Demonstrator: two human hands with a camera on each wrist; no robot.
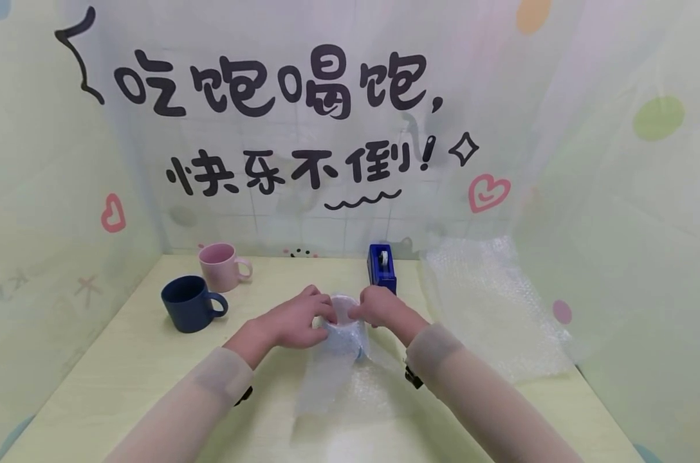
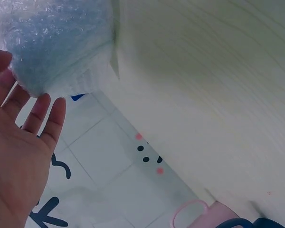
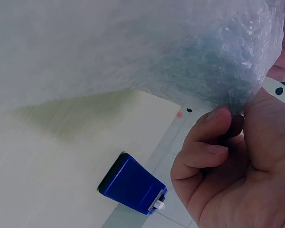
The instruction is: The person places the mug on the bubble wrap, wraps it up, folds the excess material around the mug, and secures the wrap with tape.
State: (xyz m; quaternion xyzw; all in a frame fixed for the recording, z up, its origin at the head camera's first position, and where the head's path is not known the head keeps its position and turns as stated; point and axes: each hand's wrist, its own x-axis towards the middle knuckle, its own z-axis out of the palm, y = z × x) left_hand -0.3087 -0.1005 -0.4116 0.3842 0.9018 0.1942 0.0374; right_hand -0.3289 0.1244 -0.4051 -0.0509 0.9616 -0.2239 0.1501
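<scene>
A light-blue cup-shaped thing wrapped in bubble wrap point(image 1: 345, 339) stands mid-table, its round opening facing up. Loose ends of the wrap spread toward me over the table. My left hand point(image 1: 299, 319) pinches the wrap at the rim's left side; in the left wrist view its fingers point(image 2: 38, 114) reach past the edge, thumb in front. From the right, my right hand point(image 1: 386, 307) grips the wrap at the rim, thumb and curled fingers point(image 3: 211, 123) close together in the right wrist view. The bubble wrap blurs the surface of what lies inside.
Behind my right hand is a blue tape dispenser point(image 1: 382, 269). A large sheet of bubble wrap point(image 1: 491, 308) covers the right side. At back left stand a pink mug point(image 1: 221, 269) and a navy mug point(image 1: 188, 306). Printed cloth walls point(image 1: 303, 225) enclose the table.
</scene>
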